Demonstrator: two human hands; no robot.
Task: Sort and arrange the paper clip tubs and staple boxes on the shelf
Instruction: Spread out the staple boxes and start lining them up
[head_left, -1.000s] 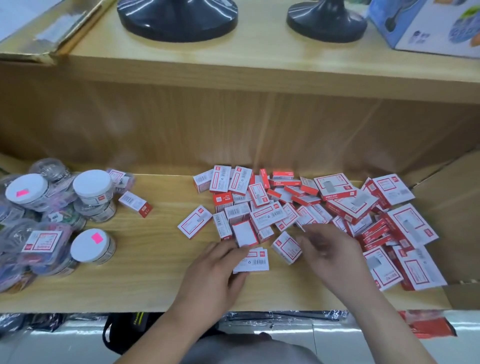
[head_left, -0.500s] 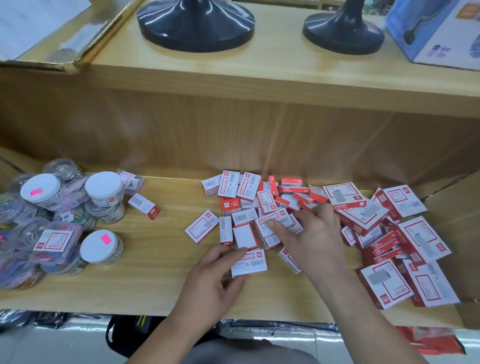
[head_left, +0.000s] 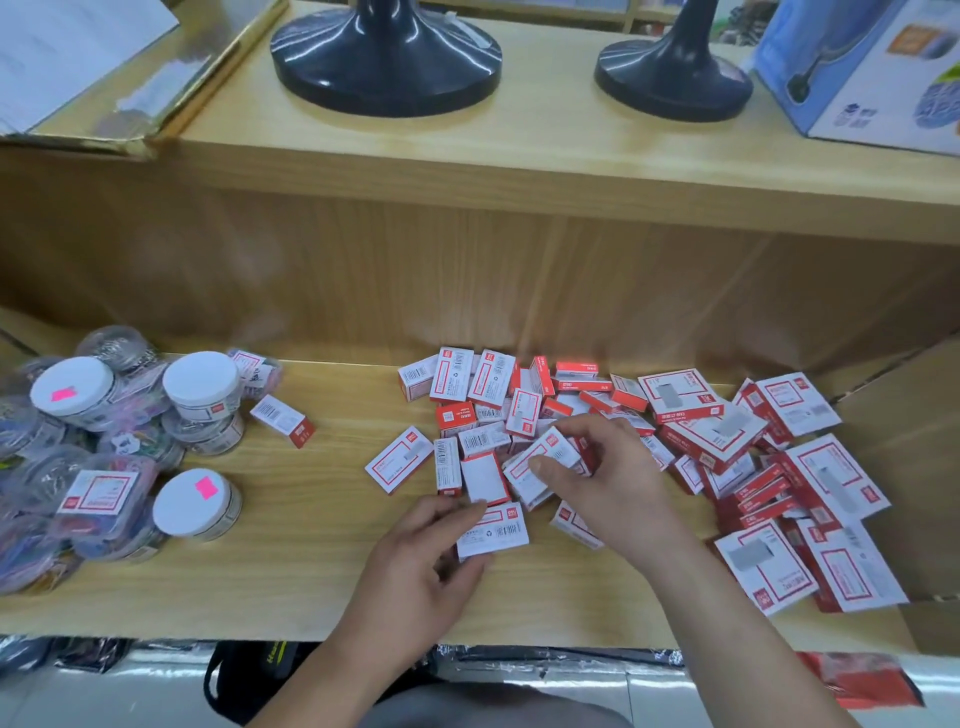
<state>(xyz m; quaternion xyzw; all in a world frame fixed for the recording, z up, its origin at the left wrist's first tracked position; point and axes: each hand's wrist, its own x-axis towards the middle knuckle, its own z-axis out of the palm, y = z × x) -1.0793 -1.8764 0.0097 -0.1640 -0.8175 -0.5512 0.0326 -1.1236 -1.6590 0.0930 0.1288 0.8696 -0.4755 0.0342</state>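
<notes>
A loose heap of red-and-white staple boxes (head_left: 691, 415) covers the middle and right of the lower wooden shelf (head_left: 291, 566). My left hand (head_left: 415, 571) grips a small stack of staple boxes (head_left: 493, 530) near the shelf's front. My right hand (head_left: 602, 478) pinches one small staple box (head_left: 540, 462) at the heap's left side, thumb on top. Clear paper clip tubs with white lids (head_left: 200, 384) are piled at the far left. One staple box (head_left: 283, 418) lies alone beside the tubs.
Larger staple boxes (head_left: 831, 473) lie at the right, against a cardboard side wall (head_left: 914, 447). The upper shelf (head_left: 519, 156) overhangs, carrying two dark round stands (head_left: 387, 57), a blue carton (head_left: 872, 67) and a gold-edged box (head_left: 104, 78). Bare wood lies between tubs and heap.
My right hand has gone from the heap's front edge into the small boxes and closed on one. My left hand has kept hold of its stack near the front.
</notes>
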